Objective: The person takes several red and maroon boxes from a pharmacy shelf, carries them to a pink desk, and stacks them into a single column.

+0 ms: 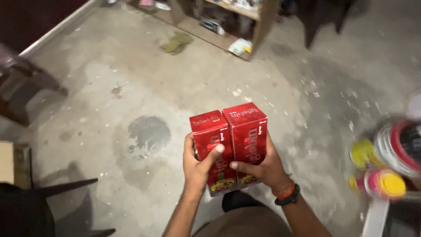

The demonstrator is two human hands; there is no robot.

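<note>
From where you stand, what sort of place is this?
Probably a small shop or storeroom. Both hands hold two red cartons over a worn concrete floor, a wooden shelf carries packaged goods, and colourful lidded jars sit at the right.

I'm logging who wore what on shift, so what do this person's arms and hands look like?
Both forearms are bare, with no sleeves showing and no gloves. The right hand has an orange thread band and a black band at the wrist. The left hand wears nothing visible.

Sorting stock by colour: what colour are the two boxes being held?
Both boxes are red with a small fruit picture near the bottom, seen in the head view.
</note>
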